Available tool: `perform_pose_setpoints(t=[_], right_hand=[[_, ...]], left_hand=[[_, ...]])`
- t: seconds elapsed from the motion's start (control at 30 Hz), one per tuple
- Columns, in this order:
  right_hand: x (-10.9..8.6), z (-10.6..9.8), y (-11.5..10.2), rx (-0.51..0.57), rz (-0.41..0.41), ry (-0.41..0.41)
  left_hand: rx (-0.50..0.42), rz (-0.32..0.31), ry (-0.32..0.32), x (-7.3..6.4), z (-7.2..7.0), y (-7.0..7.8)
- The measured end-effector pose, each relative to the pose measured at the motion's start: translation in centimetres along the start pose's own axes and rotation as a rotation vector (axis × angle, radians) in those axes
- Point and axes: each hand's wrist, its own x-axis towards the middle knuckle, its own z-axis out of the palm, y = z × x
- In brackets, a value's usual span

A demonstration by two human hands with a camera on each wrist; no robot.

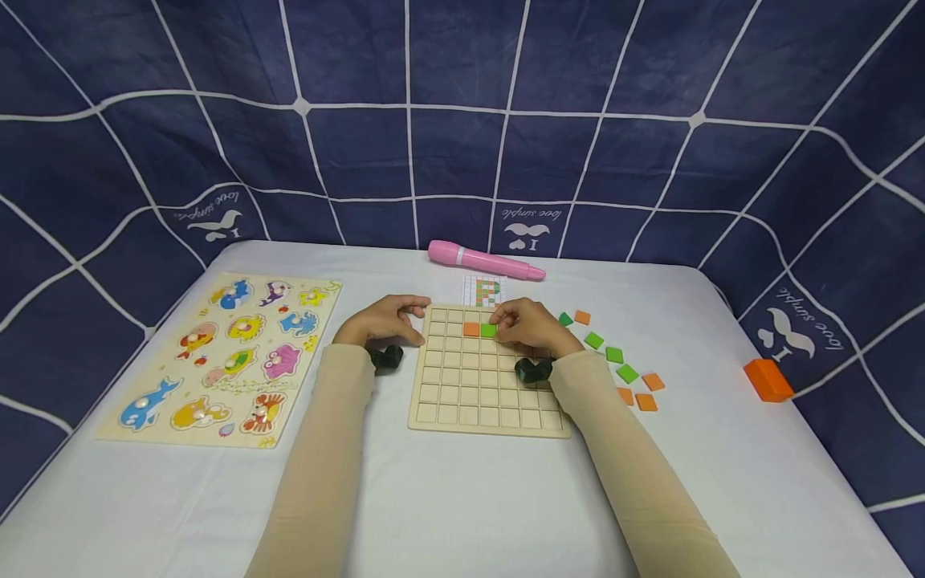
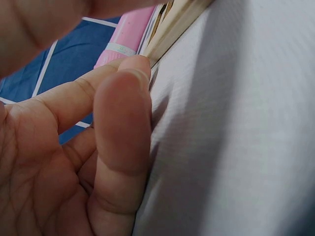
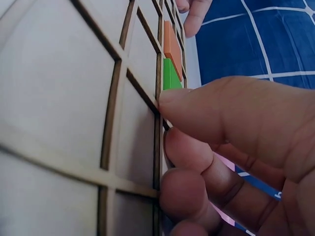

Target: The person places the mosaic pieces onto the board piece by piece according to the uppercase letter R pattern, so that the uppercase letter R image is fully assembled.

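A square wooden grid board (image 1: 468,395) lies on the table, with an orange tile (image 1: 471,329) and a green tile (image 1: 488,330) side by side in one of its upper rows. My left hand (image 1: 383,319) touches the board's upper left corner and left edge, its fingers fairly straight. At the right end of the green tile, my right hand (image 1: 533,325) pinches with thumb and fingertips. The right wrist view shows the thumb (image 3: 206,110) covering that end of the green tile (image 3: 171,76); the orange tile (image 3: 172,49) sits beyond it.
Loose green tiles (image 1: 614,355) and orange tiles (image 1: 646,402) lie right of the board. A small pattern card (image 1: 485,291) and a pink microphone-shaped toy (image 1: 486,261) lie behind it. A sea-animal puzzle (image 1: 238,361) is at left, an orange block (image 1: 768,380) at far right.
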Motion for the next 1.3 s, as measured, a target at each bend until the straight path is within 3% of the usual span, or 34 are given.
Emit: perform_pose_setpoints(t=[0.3, 0.57, 0.93, 1.3], right_hand=[[-0.7, -0.5, 0.4, -0.008, -0.057, 0.007], [-2.0, -1.4, 1.1, 0.066, -0.069, 0.02], [-6.0, -3.7, 3.2, 0.157, -0.076, 0.022], [-10.6, -6.3, 5.7, 0.112, -0.072, 0.066]], left_hand=[[-0.015, -0.014, -0.003, 0.1, 0.1, 0.0], [-0.006, -0.015, -0.003, 0.1, 0.1, 0.0], [-0.005, -0.007, -0.006, 0.1, 0.0, -0.2], [0.033, -0.003, -0.007, 0.3, -0.1, -0.1]])
